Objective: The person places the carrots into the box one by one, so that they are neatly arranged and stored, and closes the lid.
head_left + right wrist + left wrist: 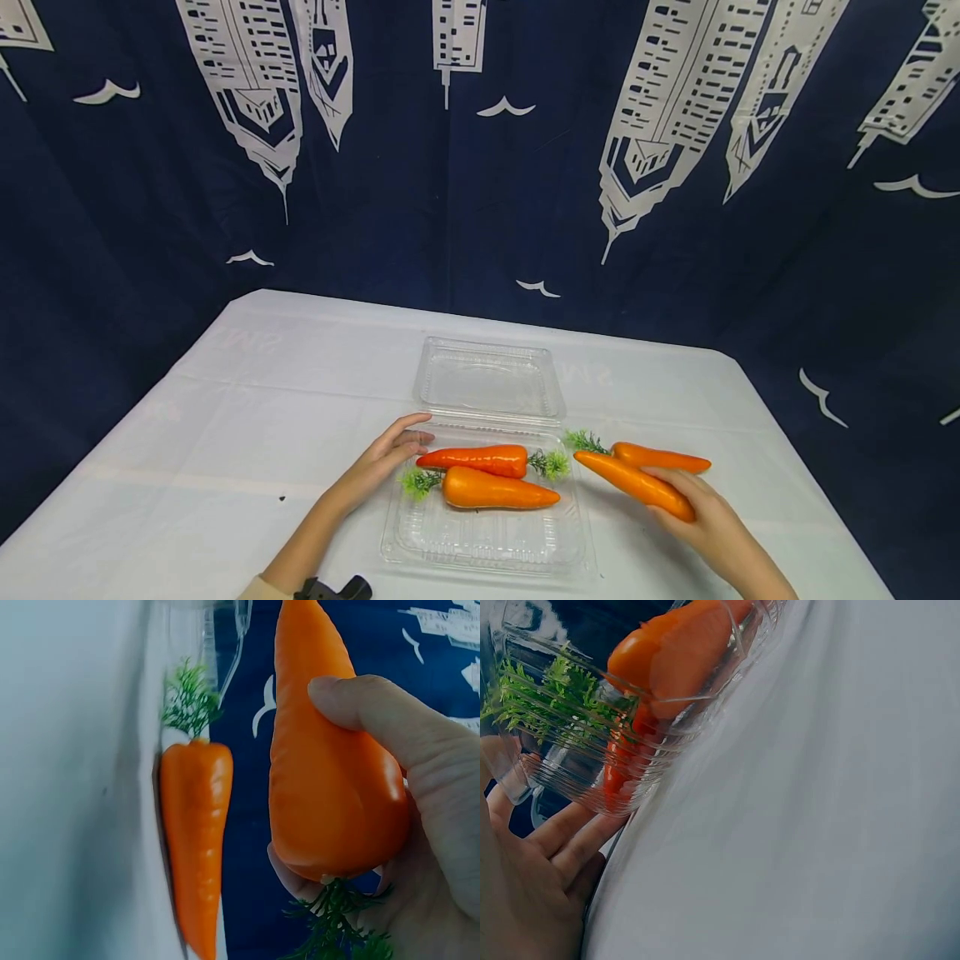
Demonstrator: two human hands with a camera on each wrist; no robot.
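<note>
My right hand (699,510) grips an orange carrot (633,482) by its thick end, its pointed tip toward the clear plastic box. In the right wrist view the thumb lies along this carrot (330,780), green leaves hanging below. My left hand (386,454) touches the left side of the box (480,546), its fingers fairly straight, as the left wrist view shows beside the ribbed wall (592,784). Inside the box lie a red-orange carrot (476,458) and an orange carrot (498,490), their tips pointing opposite ways. Another carrot (663,457) rests on the table behind the held one.
The box's hinged lid (487,379) lies folded back, away from me. A white cloth covers the table (225,433). Behind hangs a dark blue curtain (450,192) with white buildings and birds. A small dark speck (282,498) lies left of my left arm.
</note>
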